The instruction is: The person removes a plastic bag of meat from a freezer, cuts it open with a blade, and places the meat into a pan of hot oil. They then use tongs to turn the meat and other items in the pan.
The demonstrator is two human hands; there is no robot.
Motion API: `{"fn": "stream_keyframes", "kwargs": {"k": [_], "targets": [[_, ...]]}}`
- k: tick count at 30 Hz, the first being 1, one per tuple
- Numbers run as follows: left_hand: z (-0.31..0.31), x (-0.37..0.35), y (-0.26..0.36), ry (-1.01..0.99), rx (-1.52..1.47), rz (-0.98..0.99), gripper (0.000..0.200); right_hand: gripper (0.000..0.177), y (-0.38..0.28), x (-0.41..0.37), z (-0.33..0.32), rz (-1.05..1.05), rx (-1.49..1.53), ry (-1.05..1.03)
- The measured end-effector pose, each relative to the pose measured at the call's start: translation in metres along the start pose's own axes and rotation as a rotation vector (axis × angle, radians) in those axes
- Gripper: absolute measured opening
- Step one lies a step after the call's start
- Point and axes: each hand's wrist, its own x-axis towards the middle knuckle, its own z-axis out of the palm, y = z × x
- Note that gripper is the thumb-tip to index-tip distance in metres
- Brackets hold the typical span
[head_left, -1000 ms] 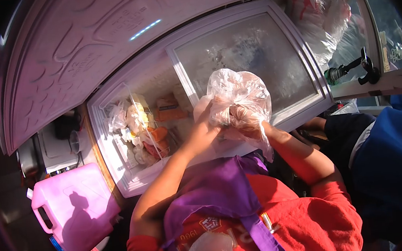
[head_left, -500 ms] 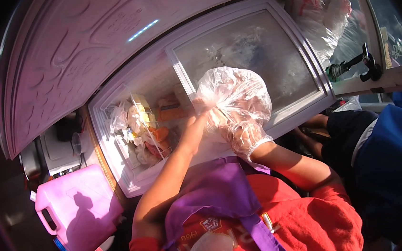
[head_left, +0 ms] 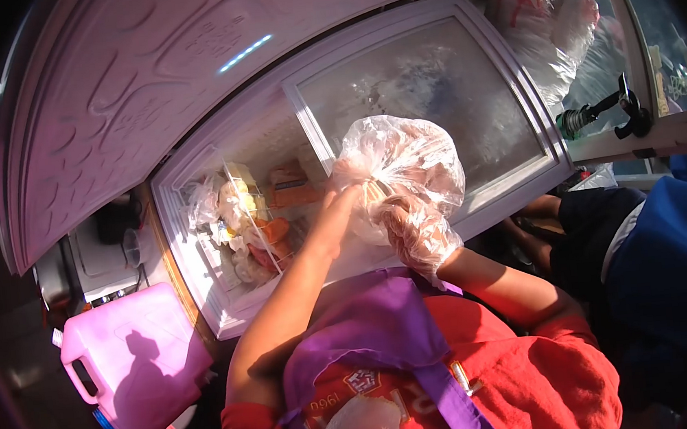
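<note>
A clear, puffed-out plastic bag (head_left: 424,150) is in front of my chest, over the front of an opened chest freezer (head_left: 554,147). My bare left hand (head_left: 344,198) is closed on the bag's gathered neck from the left. A thin clear plastic glove covers my right hand (head_left: 417,231), whose fingers are bent against the gathered plastic just below the bag. The fingertips of both hands are partly hidden by the crumpled plastic, and what the bag contains is hard to make out.
Left of my hands, the freezer's uncovered side holds wrapped packets (head_left: 236,203) by a wire divider. A frosted glass panel (head_left: 430,84) covers its right side. The freezer lid (head_left: 144,85) stands raised. A pink jug (head_left: 132,364) sits lower left. A person in blue (head_left: 666,260) is at right.
My gloved right hand has turned slightly and shifted a little at the bag's neck. The bag has barely moved, and my left hand keeps its hold.
</note>
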Motion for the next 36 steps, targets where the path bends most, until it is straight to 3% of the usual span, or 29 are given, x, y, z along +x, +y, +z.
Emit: {"fn": "stream_keyframes", "kwargs": {"k": [2, 3, 6, 9, 12, 14, 16, 17, 20, 21, 24, 28, 31, 34, 36], "targets": [[0.0, 0.004, -0.005, -0.085, -0.139, 0.137, 0.067, 0.038, 0.004, 0.007, -0.007, -0.003, 0.045, 0.146], [0.0, 0.006, -0.007, -0.128, -0.209, 0.206, 0.068, 0.042, 0.022, -0.006, 0.007, 0.155, -0.036, 0.041], [0.014, -0.006, 0.003, -0.15, 0.009, 0.405, 0.078, 0.046, 0.03, -0.004, 0.009, 0.14, -0.004, 0.093], [0.008, 0.009, -0.012, -0.121, 0.062, 0.454, 0.082, 0.047, 0.038, -0.002, 0.009, 0.181, 0.152, 0.029], [0.002, 0.008, -0.002, -0.186, 0.014, 0.304, 0.083, 0.041, 0.047, 0.006, -0.001, 0.204, -0.148, -0.28], [0.002, 0.008, -0.004, -0.174, 0.05, 0.389, 0.086, 0.038, 0.047, 0.007, -0.013, 0.11, -0.375, -0.371], [0.005, 0.007, -0.008, -0.144, 0.127, 0.496, 0.089, 0.038, 0.037, 0.006, -0.028, -0.08, -0.461, -0.274], [0.009, 0.004, -0.01, -0.118, 0.186, 0.561, 0.091, 0.04, 0.022, 0.012, -0.045, 0.075, -0.259, -0.449], [0.014, 0.001, -0.016, -0.038, 0.351, 0.65, 0.099, 0.043, 0.05, -0.015, -0.027, -0.151, -0.266, -0.539], [0.012, 0.002, -0.025, 0.017, 0.387, 0.67, 0.1, 0.043, 0.05, -0.021, -0.026, -0.296, -0.514, -0.557], [0.01, -0.001, -0.029, 0.146, 0.514, 0.656, 0.102, 0.041, 0.017, 0.0, -0.036, -0.017, -0.268, -0.668], [0.011, -0.011, -0.022, 0.19, 0.624, 0.674, 0.104, 0.033, 0.033, -0.014, -0.018, -0.379, -0.67, -0.494], [0.013, -0.012, -0.027, 0.224, 0.684, 0.762, 0.105, 0.032, 0.014, -0.004, -0.045, -0.11, -0.206, -0.622], [0.021, -0.013, -0.027, 0.267, 0.733, 0.784, 0.106, 0.033, -0.008, 0.006, -0.078, -0.278, -0.578, -1.035], [0.029, -0.012, -0.025, 0.283, 0.807, 0.826, 0.105, 0.039, 0.026, -0.04, -0.076, -0.407, -0.778, -0.804]]}}
